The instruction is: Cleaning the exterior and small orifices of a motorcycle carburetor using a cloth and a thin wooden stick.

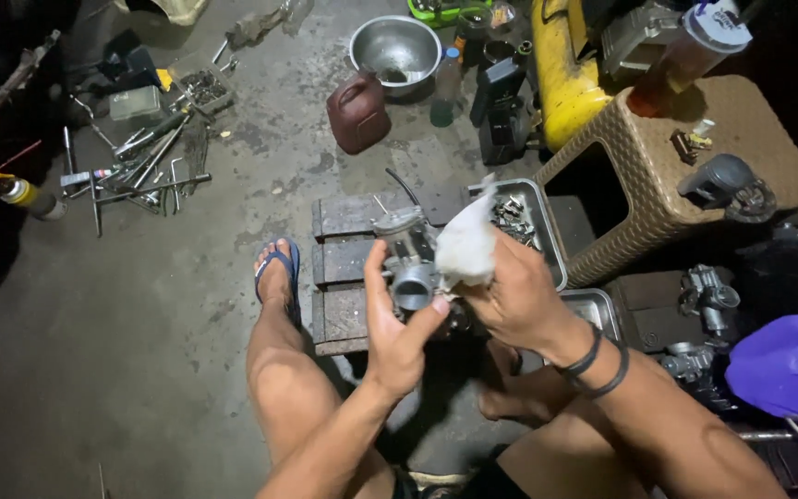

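A grey metal carburettor point(410, 263) is held up over a low wooden pallet point(348, 268). My left hand point(397, 328) grips it from below, thumb and fingers around its round opening. My right hand point(514, 300), with two black bands at the wrist, presses a white cloth point(465, 248) against the carburettor's right side. My knees frame the view, and a foot in a blue sandal point(277, 268) rests on the concrete floor left of the pallet.
A metal tray point(547, 231) of small parts lies right of the pallet, beside a woven stool point(658, 176) with a bottle and parts. A dark red jug point(357, 113), steel bowl point(395, 51), yellow cylinder point(561, 69) and scattered tools point(145, 166) lie farther off.
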